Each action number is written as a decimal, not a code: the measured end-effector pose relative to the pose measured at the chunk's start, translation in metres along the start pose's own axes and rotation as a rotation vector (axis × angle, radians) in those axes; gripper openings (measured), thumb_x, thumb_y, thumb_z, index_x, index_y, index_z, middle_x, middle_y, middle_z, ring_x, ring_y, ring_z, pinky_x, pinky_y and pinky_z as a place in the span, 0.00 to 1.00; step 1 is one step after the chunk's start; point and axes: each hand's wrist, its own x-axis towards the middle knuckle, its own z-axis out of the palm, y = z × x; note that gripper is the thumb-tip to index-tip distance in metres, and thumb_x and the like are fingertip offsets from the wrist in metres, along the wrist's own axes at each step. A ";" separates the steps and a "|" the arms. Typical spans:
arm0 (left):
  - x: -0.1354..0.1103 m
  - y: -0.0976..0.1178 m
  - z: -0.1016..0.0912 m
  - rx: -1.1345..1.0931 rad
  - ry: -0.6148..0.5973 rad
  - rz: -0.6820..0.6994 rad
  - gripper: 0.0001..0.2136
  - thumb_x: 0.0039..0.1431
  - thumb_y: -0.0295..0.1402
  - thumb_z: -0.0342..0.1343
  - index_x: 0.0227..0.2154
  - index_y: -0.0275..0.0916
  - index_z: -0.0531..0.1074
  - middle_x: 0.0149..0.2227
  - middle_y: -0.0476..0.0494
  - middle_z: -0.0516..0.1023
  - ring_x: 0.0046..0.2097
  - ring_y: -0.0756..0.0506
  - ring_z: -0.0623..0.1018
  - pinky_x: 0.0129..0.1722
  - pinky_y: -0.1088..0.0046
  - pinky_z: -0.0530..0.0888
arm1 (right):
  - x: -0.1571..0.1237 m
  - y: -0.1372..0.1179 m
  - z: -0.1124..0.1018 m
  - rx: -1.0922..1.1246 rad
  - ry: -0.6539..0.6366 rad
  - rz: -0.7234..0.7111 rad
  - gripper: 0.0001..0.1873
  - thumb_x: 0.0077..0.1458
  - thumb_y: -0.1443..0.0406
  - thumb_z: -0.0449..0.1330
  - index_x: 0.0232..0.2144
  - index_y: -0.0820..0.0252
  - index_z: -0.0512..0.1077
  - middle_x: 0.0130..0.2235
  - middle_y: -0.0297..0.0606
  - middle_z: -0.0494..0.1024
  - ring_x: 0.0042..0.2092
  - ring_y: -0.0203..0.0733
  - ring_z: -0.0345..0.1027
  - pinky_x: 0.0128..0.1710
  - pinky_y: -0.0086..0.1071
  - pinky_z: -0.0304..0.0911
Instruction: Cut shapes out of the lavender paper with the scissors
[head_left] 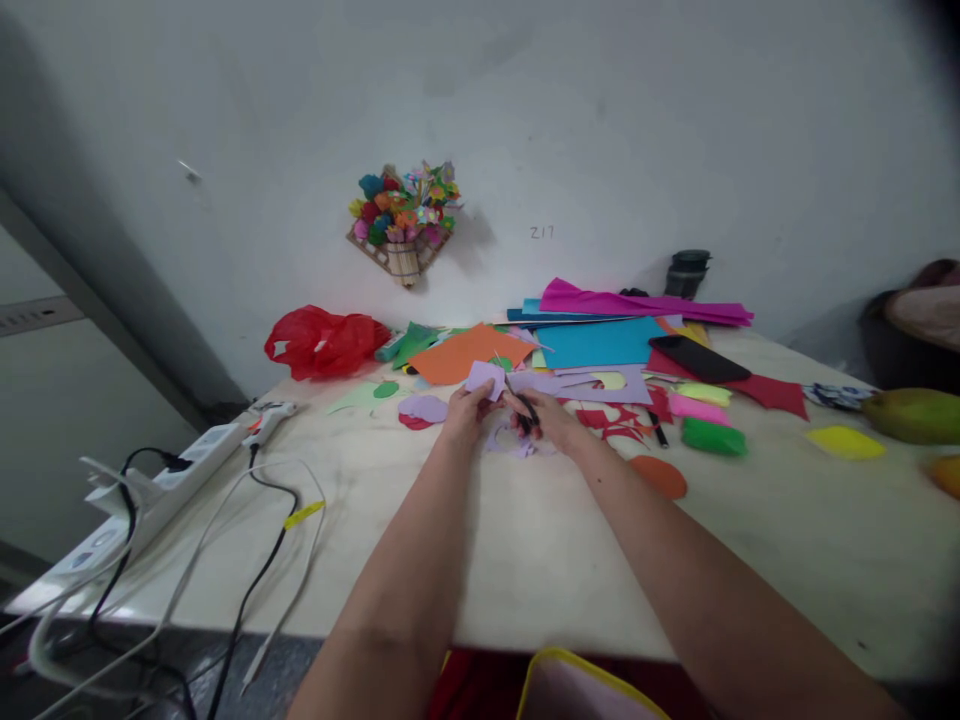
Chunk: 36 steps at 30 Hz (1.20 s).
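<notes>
My left hand (pixel 463 415) pinches a small lilac paper piece (pixel 486 379) and holds it up just above the table. My right hand (pixel 546 420) is closed round a pair of scissors (pixel 517 398) with dark handles, and the blades point up at the paper's right edge. Lilac paper scraps (pixel 510 443) lie on the table under both hands. A larger lilac sheet (pixel 581 386) with cut-out holes lies just behind my right hand.
Coloured paper sheets (pixel 600 335), a black phone (pixel 697 358), red cut-outs (pixel 611 418) and small shapes cover the back right of the wooden table (pixel 540 540). A red plastic bag (pixel 326 342), a glue gun (pixel 266 415) and a power strip (pixel 161 490) with cables sit left. Paper flowers (pixel 403 215) hang on the wall.
</notes>
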 end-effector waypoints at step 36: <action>0.001 0.002 0.000 -0.070 0.022 -0.071 0.04 0.56 0.19 0.64 0.34 0.30 0.77 0.33 0.40 0.83 0.32 0.47 0.84 0.33 0.76 0.81 | -0.003 -0.004 0.004 -0.043 0.023 -0.005 0.18 0.52 0.54 0.69 0.28 0.59 0.68 0.19 0.29 0.71 0.18 0.31 0.63 0.13 0.22 0.49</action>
